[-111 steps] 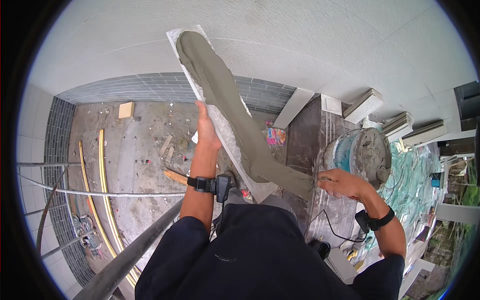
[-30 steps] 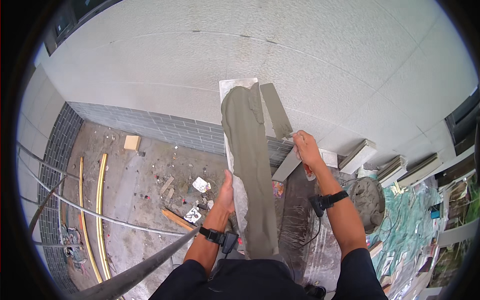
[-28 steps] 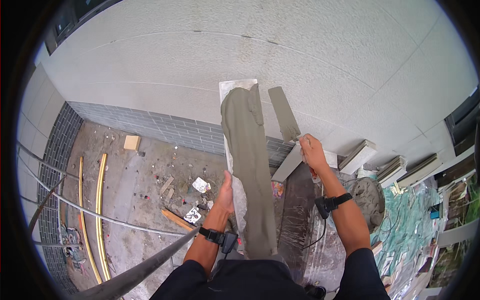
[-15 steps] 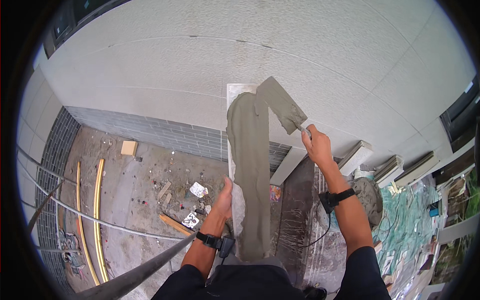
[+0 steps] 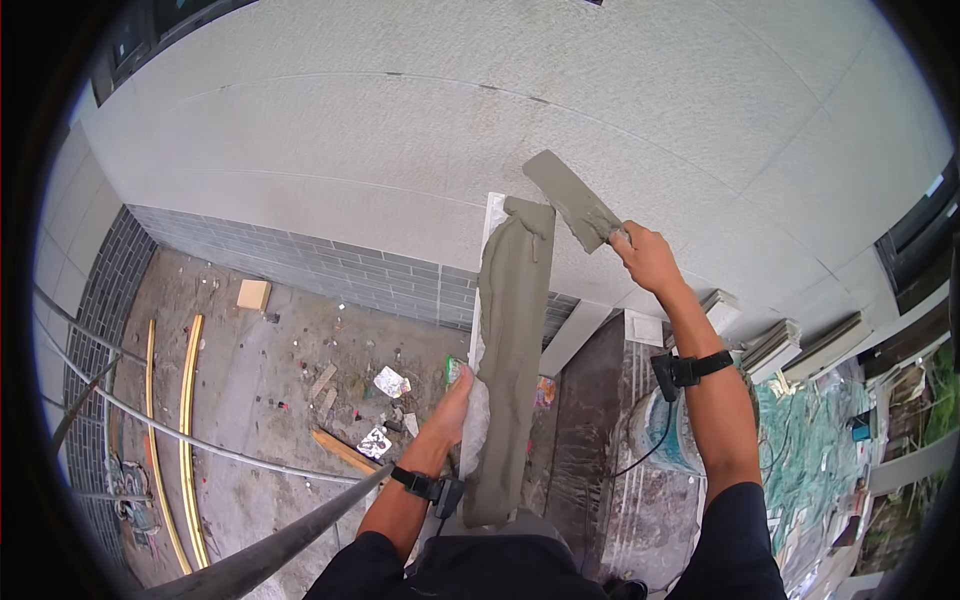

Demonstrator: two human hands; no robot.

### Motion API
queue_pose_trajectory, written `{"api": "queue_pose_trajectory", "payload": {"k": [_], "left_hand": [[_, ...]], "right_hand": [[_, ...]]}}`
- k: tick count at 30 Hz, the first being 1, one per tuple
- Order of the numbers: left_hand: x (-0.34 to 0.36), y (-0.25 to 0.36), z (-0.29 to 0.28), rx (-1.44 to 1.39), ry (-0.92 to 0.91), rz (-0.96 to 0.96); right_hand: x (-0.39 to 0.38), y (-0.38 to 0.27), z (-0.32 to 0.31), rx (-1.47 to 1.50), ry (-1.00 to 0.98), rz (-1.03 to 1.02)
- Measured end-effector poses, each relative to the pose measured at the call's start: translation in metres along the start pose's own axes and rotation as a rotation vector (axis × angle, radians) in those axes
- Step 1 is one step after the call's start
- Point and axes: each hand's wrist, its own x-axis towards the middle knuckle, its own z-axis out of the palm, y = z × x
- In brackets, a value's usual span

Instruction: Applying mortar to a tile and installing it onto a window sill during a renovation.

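A long, narrow pale panel (image 5: pixel 470 445) is held out in front of me, its upper face thickly coated with wet grey mortar (image 5: pixel 513 350). My left hand (image 5: pixel 455 405) grips the panel's left edge, thumb showing on that side and the other fingers hidden beneath. In my right hand (image 5: pixel 648 255) is the handle of a flat trowel (image 5: pixel 572 200), its blade smeared with mortar. The blade is raised just right of the panel's far end, apart from the coating. Near that far end the mortar surface is uneven, with a ridge across it.
A pale tiled wall (image 5: pixel 380 130) rises ahead above a grey brick band (image 5: pixel 300 262). Scaffold pipes (image 5: pixel 270 535) cross the lower left. Below lie yellow strips (image 5: pixel 190 440), a tan block (image 5: pixel 254 294) and debris. At right are a bucket (image 5: pixel 665 435), stacked panels (image 5: pixel 775 350) and green netting (image 5: pixel 810 430).
The trowel has come off the mortar and moved right with my right hand. The panel's far end has shifted right and slightly nearer, and mortar now covers more of that end.
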Motion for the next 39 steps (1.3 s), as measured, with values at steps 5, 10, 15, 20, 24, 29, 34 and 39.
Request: {"api": "queue_pose_trajectory", "payload": {"k": [5,10,15,20,24,29,34,39], "left_hand": [[0.009,0.003,-0.002,0.072,0.114,-0.084],[0.015,0.004,0.003,0.209,0.207,-0.128],[0.025,-0.002,0.006,0.356,0.239,-0.139],[0.031,-0.014,-0.004,0.358,0.273,-0.189],[0.028,-0.023,-0.023,0.101,0.215,-0.201],[0.028,-0.024,-0.026,0.196,0.307,-0.225],[0.027,-0.017,-0.012,0.226,0.161,-0.212],[0.031,-0.026,-0.008,0.438,0.332,-0.216]], "right_hand": [[-0.034,-0.003,0.003,0.266,-0.22,0.145],[-0.047,-0.017,0.015,0.479,-0.358,0.243],[-0.066,-0.045,0.073,0.463,-0.65,0.33],[-0.068,-0.053,0.104,0.954,-0.653,0.426],[-0.065,-0.027,0.06,0.923,-0.506,0.434],[-0.053,-0.002,0.027,0.296,-0.319,0.275],[-0.042,-0.008,0.076,-0.294,-0.071,-0.141],[-0.034,-0.038,0.104,0.43,-0.541,0.147]]}}
